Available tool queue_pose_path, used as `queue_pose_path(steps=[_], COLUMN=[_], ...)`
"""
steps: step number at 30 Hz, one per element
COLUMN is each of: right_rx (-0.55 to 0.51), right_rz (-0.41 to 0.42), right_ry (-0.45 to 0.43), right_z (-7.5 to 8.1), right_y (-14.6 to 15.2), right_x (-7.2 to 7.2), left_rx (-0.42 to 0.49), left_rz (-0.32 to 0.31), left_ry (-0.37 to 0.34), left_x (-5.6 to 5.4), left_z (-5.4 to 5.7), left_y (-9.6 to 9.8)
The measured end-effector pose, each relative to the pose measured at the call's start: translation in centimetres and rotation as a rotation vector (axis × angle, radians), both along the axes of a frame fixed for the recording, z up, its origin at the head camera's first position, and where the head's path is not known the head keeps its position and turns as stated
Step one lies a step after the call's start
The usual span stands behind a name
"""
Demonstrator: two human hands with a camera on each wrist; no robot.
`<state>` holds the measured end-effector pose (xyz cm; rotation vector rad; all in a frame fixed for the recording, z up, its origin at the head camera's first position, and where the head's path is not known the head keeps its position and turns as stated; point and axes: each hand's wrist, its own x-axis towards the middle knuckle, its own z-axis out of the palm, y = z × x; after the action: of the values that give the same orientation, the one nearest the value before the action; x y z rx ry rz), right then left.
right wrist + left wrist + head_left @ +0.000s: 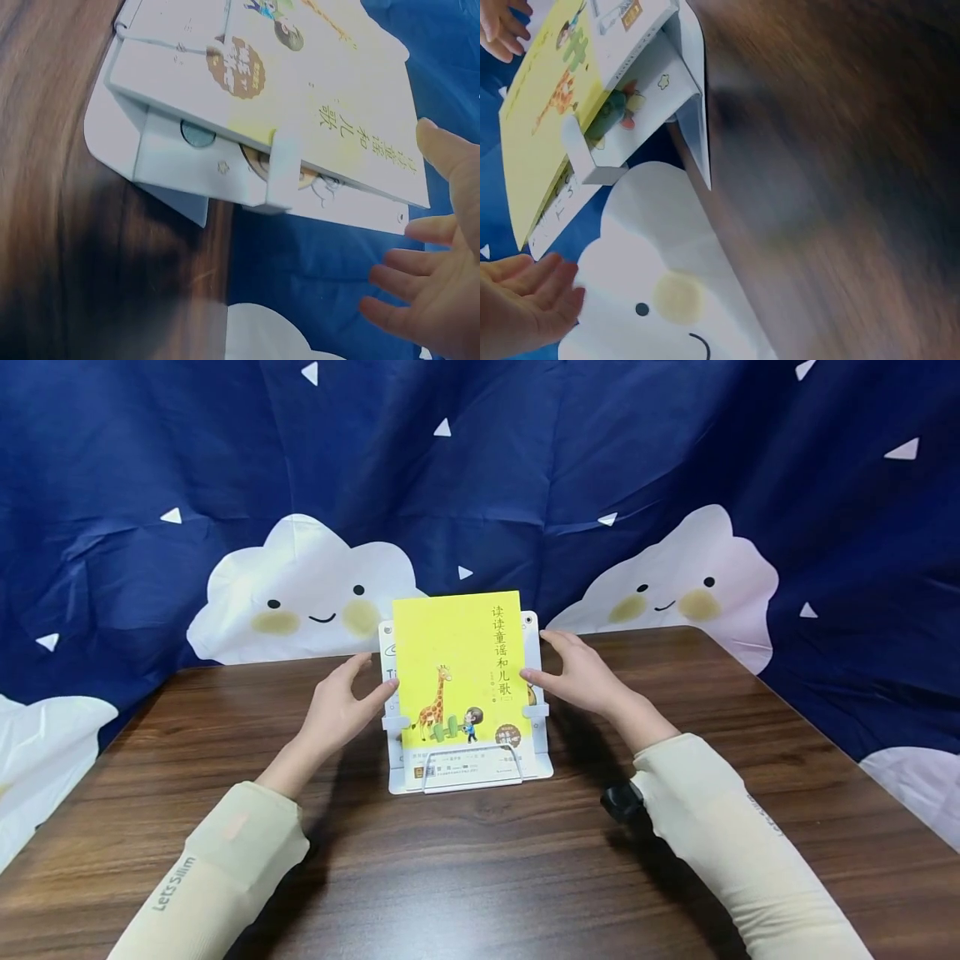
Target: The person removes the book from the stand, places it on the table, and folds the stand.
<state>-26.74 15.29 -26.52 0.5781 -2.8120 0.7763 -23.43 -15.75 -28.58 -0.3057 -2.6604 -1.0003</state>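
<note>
A yellow children's book (457, 643) with a giraffe and a child on its cover leans upright on a white book stand (546, 752). Two white side clips and a wire bracket (472, 787) at the bottom sit in front of its cover. My left hand (330, 714) is beside the book's left edge, thumb tip close to the cover and fingers spread. On the other side, my right hand (588, 681) has its thumb at the book's right edge, the other fingers extended beside the stand. In the right wrist view that thumb (429, 135) overlaps the cover's border.
The stand rests on a dark brown wooden table (480, 868) near its back edge. Behind hangs a blue curtain (480, 468) with white smiling clouds and small triangles. A black strap device (622, 802) is on the right wrist, by the pale sleeve (720, 827).
</note>
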Motion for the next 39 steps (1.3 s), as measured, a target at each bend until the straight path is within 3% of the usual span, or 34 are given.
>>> queue_pose_path(steps=[7,16,22,25,29,32,35,39], right_rx=[-0.15,-0.5,-0.691,-0.745,-0.805,-0.884,-0.966,-1.017], right_rz=[-0.04,0.003,0.015,0.009,0.001,-0.001,0.013,0.004], right_ry=[0.045,-0.041,-0.104,-0.151,-0.196,-0.212,-0.223,-0.251], right_z=[-0.6,-2.2,-3.2,-3.6,-3.9,-4.2,-4.8,-6.1], right_y=[-0.7,-1.0,-1.4,-1.6,-1.8,-1.9,-1.9,-1.6], right_x=[0.0,-0.2,-0.1,0.2,0.6,0.9,0.6,-0.7], left_rx=[0.102,0.239,0.334,0.42,0.49,0.493,0.569,0.703], left_rz=[0.022,-0.012,0.011,-0.003,-0.035,-0.037,-0.042,-0.044], left_ry=[0.012,-0.027,-0.088,-0.112,-0.089,-0.07,-0.089,-0.155], left_x=[0.1,-0.4,-0.7,-2.4,-6.4,-8.5,-9.5,-9.3], left_z=[-0.2,-0.8,-1.0,-3.1,-7.6,-10.0,-11.0,-10.9], left_y=[0.1,0.6,0.7,0.2,-1.0,-1.5,-1.6,-1.5])
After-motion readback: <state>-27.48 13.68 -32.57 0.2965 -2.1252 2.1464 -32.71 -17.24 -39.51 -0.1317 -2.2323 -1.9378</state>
